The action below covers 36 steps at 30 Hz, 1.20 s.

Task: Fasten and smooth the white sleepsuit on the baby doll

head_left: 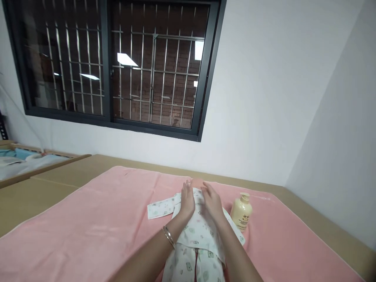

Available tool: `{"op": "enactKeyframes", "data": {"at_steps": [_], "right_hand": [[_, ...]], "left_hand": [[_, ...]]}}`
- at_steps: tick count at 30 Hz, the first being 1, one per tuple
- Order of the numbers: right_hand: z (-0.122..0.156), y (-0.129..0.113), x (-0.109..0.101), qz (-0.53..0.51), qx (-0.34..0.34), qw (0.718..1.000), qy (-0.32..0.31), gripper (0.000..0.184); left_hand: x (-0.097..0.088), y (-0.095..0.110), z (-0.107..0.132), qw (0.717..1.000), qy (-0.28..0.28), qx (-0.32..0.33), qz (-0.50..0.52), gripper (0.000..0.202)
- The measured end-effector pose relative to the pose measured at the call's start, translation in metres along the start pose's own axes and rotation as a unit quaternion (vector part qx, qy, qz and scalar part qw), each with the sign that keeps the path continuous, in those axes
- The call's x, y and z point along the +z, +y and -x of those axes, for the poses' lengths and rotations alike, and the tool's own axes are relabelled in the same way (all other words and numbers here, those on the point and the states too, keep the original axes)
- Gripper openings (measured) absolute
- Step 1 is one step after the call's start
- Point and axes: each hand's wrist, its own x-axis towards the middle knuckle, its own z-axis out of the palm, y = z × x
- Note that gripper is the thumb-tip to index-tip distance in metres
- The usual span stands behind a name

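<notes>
A white patterned baby garment [196, 239] lies spread on a pink towel [96, 219]. One sleeve of it [160, 207] stretches out to the left. My left hand [187, 199] lies flat on the garment's upper part, fingers stretched out and together. A metal bangle [168, 236] sits on that wrist. My right hand [212, 200] rests beside it on the garment, fingers extended and slightly curved. Neither hand grips anything.
A cream pump bottle [242, 211] stands upright on the towel just right of my right hand. The towel covers a tan surface [44, 192]. A wooden-framed tray with cloths [26, 162] sits far left. A barred window [117, 66] and white walls lie behind.
</notes>
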Motion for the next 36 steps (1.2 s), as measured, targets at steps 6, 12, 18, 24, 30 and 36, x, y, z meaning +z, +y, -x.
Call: {"op": "enactKeyframes", "data": {"at_steps": [6,12,18,24,30,36], "right_hand": [[-0.002,0.047,0.029,0.271,-0.077,0.949,-0.14,0.047],[0.001,0.038,0.03,0.422,0.033,0.904,-0.068,0.059],[-0.009,0.043,0.023,0.353,-0.117,0.91,-0.182,0.047],[-0.002,0.04,0.03,0.446,0.022,0.894,-0.028,0.051],[0.01,0.032,0.038,0.383,-0.101,0.907,-0.141,0.047],[-0.003,0.047,0.029,0.393,0.012,0.918,-0.056,0.059]], "left_hand": [[0.007,-0.046,0.0,0.997,0.023,-0.024,-0.066,0.058],[0.006,-0.042,0.008,0.997,0.066,-0.009,-0.025,0.054],[0.008,-0.043,0.013,0.997,0.066,0.021,0.038,0.048],[0.005,-0.038,0.014,0.996,0.08,0.009,0.034,0.045],[0.004,-0.04,0.012,0.998,0.058,0.022,-0.006,0.04],[0.004,-0.039,0.012,0.996,0.035,0.037,-0.067,0.042]]}}
